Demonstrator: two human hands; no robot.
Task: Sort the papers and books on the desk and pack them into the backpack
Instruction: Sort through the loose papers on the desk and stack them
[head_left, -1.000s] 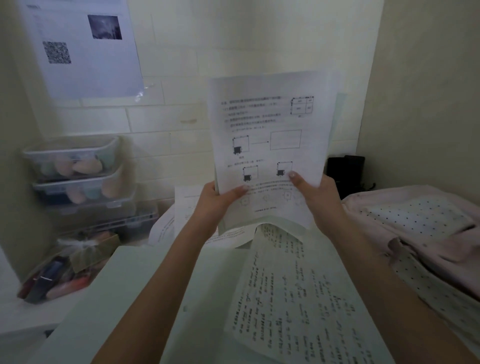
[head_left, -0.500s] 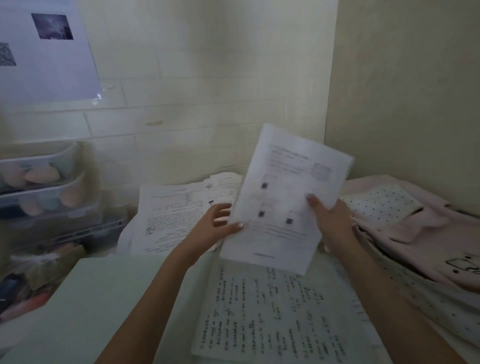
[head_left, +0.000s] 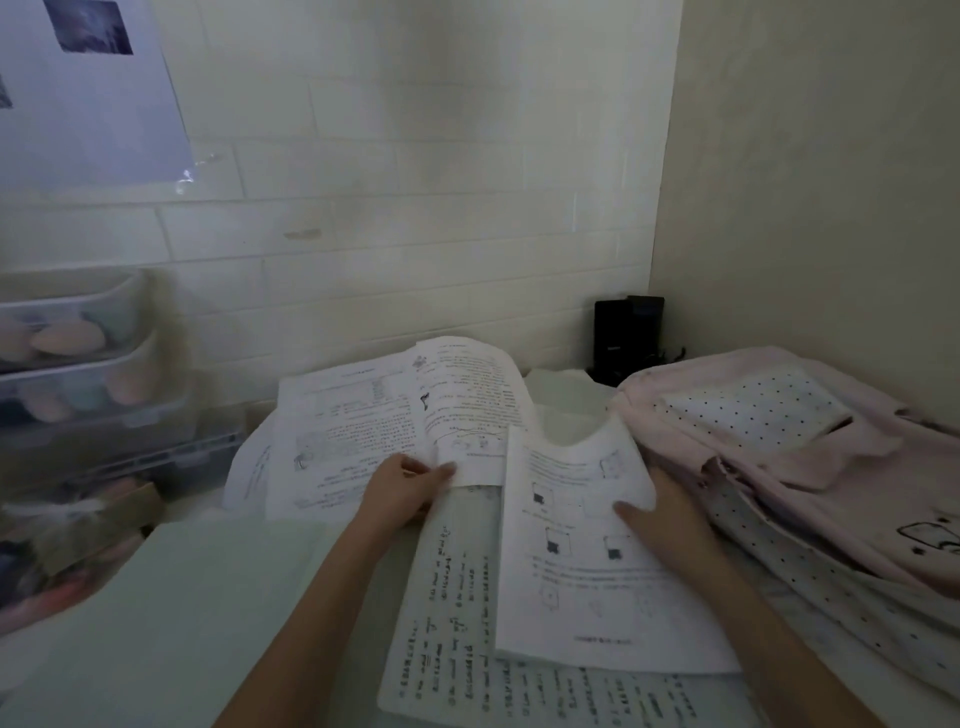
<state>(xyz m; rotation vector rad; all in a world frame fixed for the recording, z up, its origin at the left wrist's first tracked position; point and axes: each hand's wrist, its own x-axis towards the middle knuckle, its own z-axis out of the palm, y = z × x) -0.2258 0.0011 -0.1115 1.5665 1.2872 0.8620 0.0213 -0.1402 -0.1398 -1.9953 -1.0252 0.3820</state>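
A printed sheet with square diagrams (head_left: 576, 561) lies on a handwritten page (head_left: 447, 623) on the desk. My right hand (head_left: 660, 519) grips its right edge, thumb on top. Farther back lies a stack of printed papers (head_left: 363, 426), its top sheet curling upward. My left hand (head_left: 405, 488) pinches the near edge of that stack. At the right, a pink backpack (head_left: 810, 467) with dotted lining lies on its side, mouth toward the papers.
A pale green folder or board (head_left: 171, 613) covers the desk's near left. Clear stacked bins (head_left: 78, 364) and wrapped items stand at the left. A black box (head_left: 623, 332) sits in the back corner. Walls close the back and right.
The diagram sheet, held upright in both hands before, has come down onto the handwritten page. My left hand let go of it and took the edge of the back stack.
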